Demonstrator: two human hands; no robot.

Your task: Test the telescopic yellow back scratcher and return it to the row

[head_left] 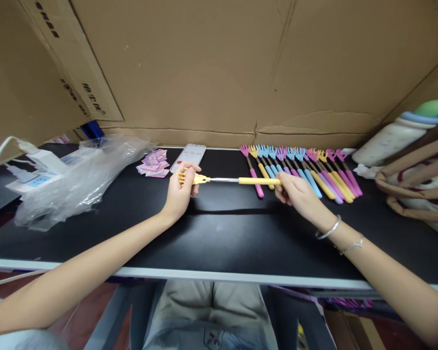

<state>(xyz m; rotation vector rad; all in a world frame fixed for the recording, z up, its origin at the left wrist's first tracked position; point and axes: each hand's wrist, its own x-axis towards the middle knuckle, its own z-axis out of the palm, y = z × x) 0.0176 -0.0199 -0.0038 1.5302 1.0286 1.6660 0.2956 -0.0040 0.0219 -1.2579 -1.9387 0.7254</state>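
Observation:
Between my two hands a yellow telescopic back scratcher point(257, 181) is held level above the black desk, part of its metal rod showing. My left hand point(182, 190) is closed around its claw-shaped head. At the other end, the fingers of my right hand point(294, 188) pinch the tip of the yellow handle. Just behind my right hand lies a row of back scratchers point(316, 181) in pink, yellow, blue and purple, heads toward the cardboard. A phone point(191, 154) with a timer on its screen lies behind my left hand.
Small pink printed packets point(154, 163) lie left of the phone. Clear plastic bags point(83, 175) partly cover a white power strip point(36, 181) with cables. At right are a white bottle point(394, 136) and a bag with brown handles point(416, 184). A cardboard wall point(204, 68) closes the back.

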